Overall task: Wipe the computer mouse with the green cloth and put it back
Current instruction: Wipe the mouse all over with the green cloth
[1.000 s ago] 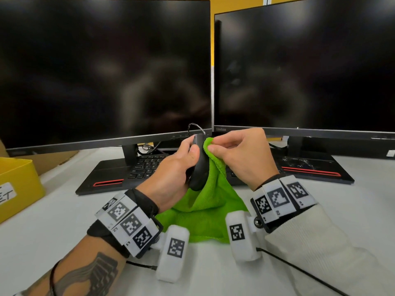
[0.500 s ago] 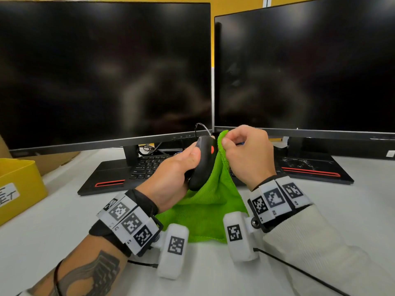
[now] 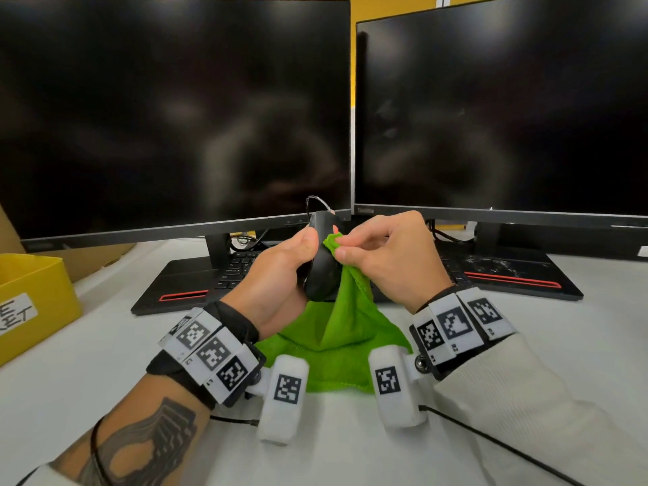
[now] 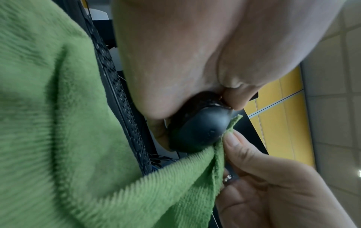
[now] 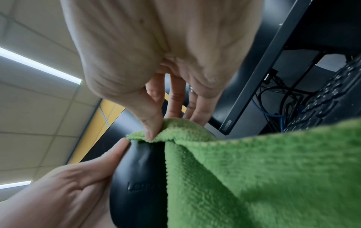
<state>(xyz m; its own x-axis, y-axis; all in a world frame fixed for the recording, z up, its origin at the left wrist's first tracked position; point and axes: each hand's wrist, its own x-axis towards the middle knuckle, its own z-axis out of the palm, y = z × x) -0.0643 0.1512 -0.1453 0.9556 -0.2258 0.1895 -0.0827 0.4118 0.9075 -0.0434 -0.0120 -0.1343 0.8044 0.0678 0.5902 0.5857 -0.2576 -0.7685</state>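
Note:
A black computer mouse (image 3: pixel 321 266) is held upright above the desk by my left hand (image 3: pixel 280 271), whose thumb and fingers wrap its sides. My right hand (image 3: pixel 382 254) pinches a fold of the green cloth (image 3: pixel 336 331) between thumb and fingers and holds it against the mouse's right side. The cloth hangs down from that pinch and spreads on the desk between my wrists. The left wrist view shows the mouse (image 4: pixel 199 131) with the cloth (image 4: pixel 78 138) edge on it. In the right wrist view the cloth (image 5: pixel 254 169) covers the right half of the mouse (image 5: pixel 138 185).
Two dark monitors (image 3: pixel 175 110) stand side by side behind my hands. A black keyboard (image 3: pixel 238 271) lies under them on the white desk (image 3: pixel 87 363). A yellow bin (image 3: pixel 31 303) sits at the left edge. The mouse cable (image 3: pixel 317 201) loops up behind the mouse.
The right hand slid the pinched cloth up along the mouse, then back down a little. The left hand kept its hold and tipped the mouse slightly.

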